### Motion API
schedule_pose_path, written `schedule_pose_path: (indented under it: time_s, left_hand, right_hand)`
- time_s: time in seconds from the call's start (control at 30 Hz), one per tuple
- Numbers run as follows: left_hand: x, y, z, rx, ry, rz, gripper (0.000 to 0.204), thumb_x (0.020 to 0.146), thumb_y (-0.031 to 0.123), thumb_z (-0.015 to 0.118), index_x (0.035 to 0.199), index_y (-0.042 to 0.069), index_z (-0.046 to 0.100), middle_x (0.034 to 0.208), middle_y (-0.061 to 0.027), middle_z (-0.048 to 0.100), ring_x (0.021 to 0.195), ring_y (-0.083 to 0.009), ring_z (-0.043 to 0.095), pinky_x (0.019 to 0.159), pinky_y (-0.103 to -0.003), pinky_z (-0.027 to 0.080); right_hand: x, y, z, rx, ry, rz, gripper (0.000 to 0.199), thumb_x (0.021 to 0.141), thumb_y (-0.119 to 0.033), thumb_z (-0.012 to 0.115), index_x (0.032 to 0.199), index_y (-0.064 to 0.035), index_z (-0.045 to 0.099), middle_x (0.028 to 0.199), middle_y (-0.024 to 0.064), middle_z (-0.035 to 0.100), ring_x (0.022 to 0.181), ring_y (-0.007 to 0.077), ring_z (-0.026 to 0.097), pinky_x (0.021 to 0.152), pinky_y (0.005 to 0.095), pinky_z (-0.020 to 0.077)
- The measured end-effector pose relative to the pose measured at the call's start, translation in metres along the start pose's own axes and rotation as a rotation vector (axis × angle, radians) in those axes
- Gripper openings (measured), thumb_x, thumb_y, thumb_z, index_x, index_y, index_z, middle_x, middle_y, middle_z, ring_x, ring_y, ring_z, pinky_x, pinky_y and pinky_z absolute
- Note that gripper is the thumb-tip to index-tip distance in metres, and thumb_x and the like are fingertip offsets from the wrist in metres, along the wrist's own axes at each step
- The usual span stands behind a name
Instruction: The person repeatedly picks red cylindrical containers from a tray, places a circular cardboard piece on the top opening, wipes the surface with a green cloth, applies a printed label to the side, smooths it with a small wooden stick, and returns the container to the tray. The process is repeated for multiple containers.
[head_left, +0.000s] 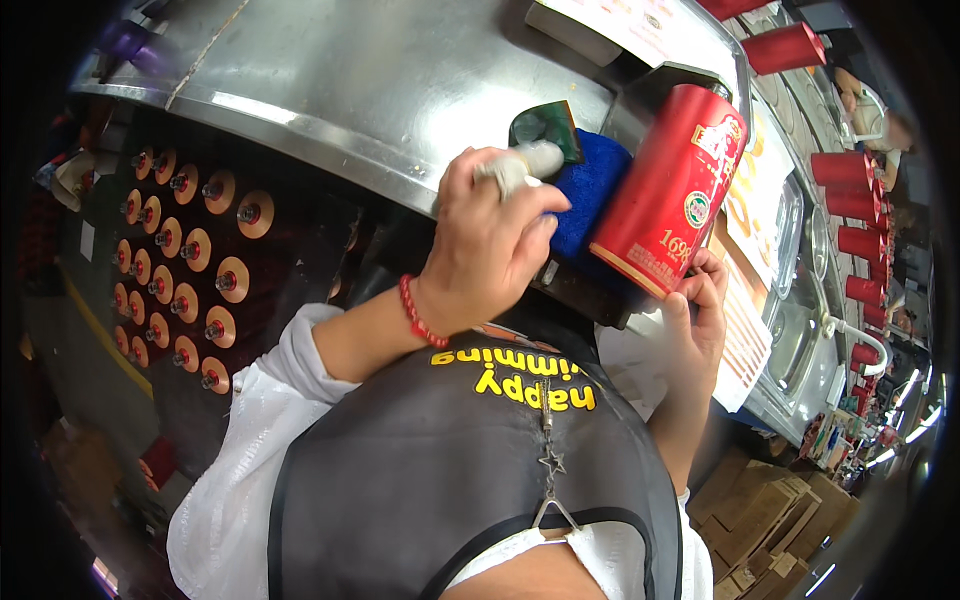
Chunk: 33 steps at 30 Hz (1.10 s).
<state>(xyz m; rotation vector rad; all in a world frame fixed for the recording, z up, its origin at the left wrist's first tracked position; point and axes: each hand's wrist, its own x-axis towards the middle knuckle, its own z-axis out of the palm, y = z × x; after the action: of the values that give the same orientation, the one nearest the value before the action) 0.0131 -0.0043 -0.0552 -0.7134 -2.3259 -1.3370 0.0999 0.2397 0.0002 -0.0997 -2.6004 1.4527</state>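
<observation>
A glossy red cylindrical container (672,190) with gold and white print lies tilted beside a blue cloth pad (590,195), right of centre. My right hand (700,305) grips its near end, with thumb and fingers at the rim. My left hand (490,225) is over the left side of the pad, its fingers bent, with pale covers on some fingertips. Those covered fingertips, blurred, meet a small dark green translucent sheet (548,130) at the pad's far edge. How the sheet is gripped is partly hidden. A red bead bracelet (418,312) circles my left wrist.
A steel worktop (370,80) stretches away ahead. On the left, several bottle-like items with orange conical tops (232,280) stand in rows. To the right are a tray (790,235), a line of red cylinders (860,203) and another person's hand (850,90). Cardboard boxes (765,520) lie lower right.
</observation>
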Motion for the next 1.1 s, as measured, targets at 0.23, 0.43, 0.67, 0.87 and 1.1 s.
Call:
schedule_pose_path:
  time_s: [0.23, 0.43, 0.67, 0.87, 1.1]
  left_hand:
    - [-0.031, 0.01, 0.017, -0.231, -0.034, 0.147, 0.054, 0.079, -0.003, 0.069, 0.13, 0.015, 0.068, 0.118, -0.0042, 0.07, 0.12, -0.0237, 0.057, 0.11, -0.053, 0.037]
    - [-0.031, 0.001, 0.016, -0.167, -0.094, 0.209, 0.048, 0.083, 0.008, 0.071, 0.131, 0.015, 0.067, 0.12, -0.004, 0.071, 0.128, -0.024, 0.055, 0.114, -0.052, 0.033]
    - [0.005, 0.009, -0.002, 0.059, -0.106, 0.637, 0.033, 0.088, 0.018, 0.068, 0.121, 0.02, 0.071, 0.109, 0.0022, 0.075, 0.127, -0.0167, 0.054, 0.119, -0.047, 0.029]
    - [0.039, 0.024, -0.002, 0.059, -0.178, 0.887, 0.021, 0.088, 0.017, 0.068, 0.108, 0.021, 0.071, 0.095, 0.008, 0.073, 0.121, -0.0134, 0.058, 0.119, -0.046, 0.03]
    - [0.054, 0.042, 0.012, 0.086, -0.267, 1.009, 0.029, 0.083, 0.016, 0.071, 0.111, 0.022, 0.065, 0.09, 0.0075, 0.065, 0.117, -0.0175, 0.057, 0.116, -0.05, 0.035]
  right_hand:
    - [-0.001, 0.004, -0.003, 0.004, -0.034, 0.01, 0.037, 0.093, -0.032, 0.072, 0.079, -0.0054, 0.051, 0.116, 0.0146, 0.045, 0.118, 0.0245, 0.041, 0.101, 0.036, 0.0329]
    - [0.0, 0.001, 0.0, 0.032, -0.018, 0.035, 0.036, 0.093, -0.031, 0.072, 0.079, -0.0049, 0.051, 0.116, 0.0143, 0.045, 0.118, 0.0247, 0.041, 0.101, 0.0361, 0.0341]
    - [0.002, 0.002, -0.002, 0.196, -0.096, 0.019, 0.041, 0.104, -0.04, 0.053, 0.083, -0.0041, 0.056, 0.12, 0.0097, 0.041, 0.106, 0.0159, 0.045, 0.087, 0.0271, 0.0435]
    - [0.0, 0.002, -0.004, 0.315, -0.094, 0.007, 0.036, 0.105, -0.034, 0.054, 0.088, -0.0022, 0.059, 0.119, 0.0119, 0.04, 0.116, 0.0192, 0.04, 0.096, 0.0294, 0.0406]
    - [-0.001, 0.013, -0.007, 0.313, -0.103, -0.02, 0.028, 0.1, -0.029, 0.063, 0.089, -0.0032, 0.059, 0.12, 0.0114, 0.041, 0.114, 0.0216, 0.041, 0.096, 0.0291, 0.0387]
